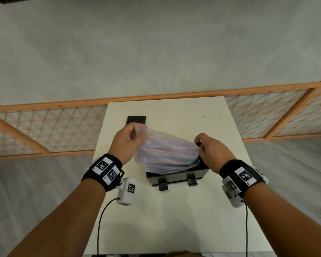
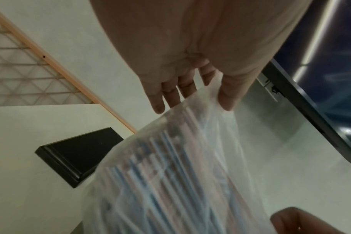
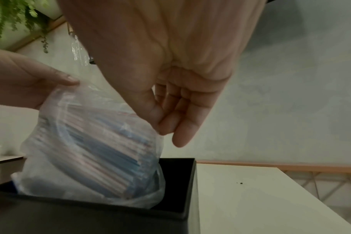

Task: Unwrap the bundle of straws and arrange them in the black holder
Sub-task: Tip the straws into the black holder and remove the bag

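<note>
Left hand [image 1: 127, 140] pinching far-left end of straw bag [image 1: 165, 154]; right hand [image 1: 210, 153] pinching right end. Bag tilted, lower end inside black holder [image 1: 176, 178] on white table [image 1: 174, 219]. Black lid [image 1: 136, 120] farther left.

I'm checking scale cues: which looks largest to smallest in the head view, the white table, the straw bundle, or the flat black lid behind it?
1. White table.
2. Straw bundle, held up nearer the camera, so it looks inflated.
3. Flat black lid, partly hidden behind the left hand.

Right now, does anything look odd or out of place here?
Yes: the straw bundle sits tilted in the open black holder, still inside its clear plastic wrap, pinched by the left hand and right hand.
</note>
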The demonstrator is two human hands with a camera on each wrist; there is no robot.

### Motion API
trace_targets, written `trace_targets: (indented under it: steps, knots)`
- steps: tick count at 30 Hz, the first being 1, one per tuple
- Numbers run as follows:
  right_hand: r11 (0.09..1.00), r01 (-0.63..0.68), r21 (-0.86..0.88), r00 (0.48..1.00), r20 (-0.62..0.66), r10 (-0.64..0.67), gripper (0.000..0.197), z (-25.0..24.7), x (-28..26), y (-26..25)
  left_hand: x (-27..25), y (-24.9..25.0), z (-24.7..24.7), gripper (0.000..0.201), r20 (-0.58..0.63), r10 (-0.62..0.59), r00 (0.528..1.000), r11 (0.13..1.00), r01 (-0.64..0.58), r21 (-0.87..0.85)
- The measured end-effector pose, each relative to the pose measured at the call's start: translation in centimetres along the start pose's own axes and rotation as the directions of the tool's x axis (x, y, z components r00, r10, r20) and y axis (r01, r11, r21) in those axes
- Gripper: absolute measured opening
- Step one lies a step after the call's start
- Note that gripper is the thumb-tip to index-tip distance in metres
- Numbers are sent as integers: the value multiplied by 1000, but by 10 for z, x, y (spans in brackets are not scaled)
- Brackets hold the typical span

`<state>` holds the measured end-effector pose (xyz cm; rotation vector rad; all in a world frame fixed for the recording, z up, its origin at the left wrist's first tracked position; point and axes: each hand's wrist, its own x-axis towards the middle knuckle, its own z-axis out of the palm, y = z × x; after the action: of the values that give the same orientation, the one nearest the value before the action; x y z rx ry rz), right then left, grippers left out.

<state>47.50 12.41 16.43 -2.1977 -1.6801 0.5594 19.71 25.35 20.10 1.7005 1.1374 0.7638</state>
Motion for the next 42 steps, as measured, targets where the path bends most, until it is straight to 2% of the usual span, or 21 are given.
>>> trace_targets:
  steps: [2, 8, 11, 15, 18, 20, 21, 22, 25, 29, 31, 32, 35, 36, 39, 41, 42]
  knots:
    - [1000, 5, -21, 1000, 3, -5, 14, 1, 1, 3, 2, 7, 0, 9, -17, 20, 1000, 1000, -19, 16]
    - [999, 17, -41, 1000, 19, -17, 11, 8, 0, 8, 7, 33, 5, 6, -62, 123, 990, 990, -118, 72]
    - [999, 22, -26, 1000, 13, -22, 13, 7, -3, 8, 7, 45, 11, 11, -54, 184, 981, 976, -176, 131]
    - [998, 62, 5, 997, -43, -62, 13, 4, -10, 14, 10, 53, 9, 26, -27, 204, 978, 959, -195, 206]
    - [989, 131, 68, 983, -142, -120, 9, 8, -15, 20, 13, 59, 6, 31, -7, 213, 977, 949, -205, 241]
    - [966, 224, 126, 938, -295, -179, 3, 9, -17, 21, 15, 57, 4, 32, -12, 180, 984, 954, -171, 248]
    - [957, 264, 119, 919, -333, -212, 2, 9, -17, 21, 15, 54, 3, 32, -14, 161, 987, 953, -152, 263]
    - [954, 286, 94, 918, -312, -244, 3, 9, -15, 21, 15, 50, 2, 32, -11, 140, 990, 951, -131, 280]
    - [961, 276, 13, 953, -131, -272, 5, 12, -11, 22, 10, 38, 5, 27, 11, 77, 997, 949, -77, 306]
    - [960, 231, 160, 970, -112, -215, 15, 8, -5, 17, 7, 36, 7, 29, -31, 66, 997, 948, -53, 312]
    - [965, 172, 196, 985, -56, -165, 14, 9, -2, 12, 5, 34, 9, 26, -55, 34, 998, 981, -22, 194]
    - [965, 140, 220, 990, -46, -133, 12, 10, 1, 9, 2, 33, 9, 34, -53, 8, 999, 990, 0, 141]
    - [947, 49, 317, 999, -17, -46, 13, 12, 8, 4, -9, 17, 11, 77, 19, -130, 991, 986, 127, 103]
    - [938, 16, 347, 1000, 7, -20, 15, 13, 10, 2, -13, 10, 11, 78, 59, -185, 981, 979, 178, 102]
    - [889, -85, 449, 995, 88, 51, 16, 15, 15, -3, -21, -14, 13, 43, 154, -232, 960, 969, 215, 120]
    - [876, -117, 468, 985, 168, 42, 14, 13, 17, -6, -20, -20, 16, 26, 141, -222, 965, 960, 190, 205]
    - [882, -120, 455, 977, 214, 22, 10, 12, 18, -7, -19, -19, 18, 25, 127, -204, 971, 952, 167, 257]
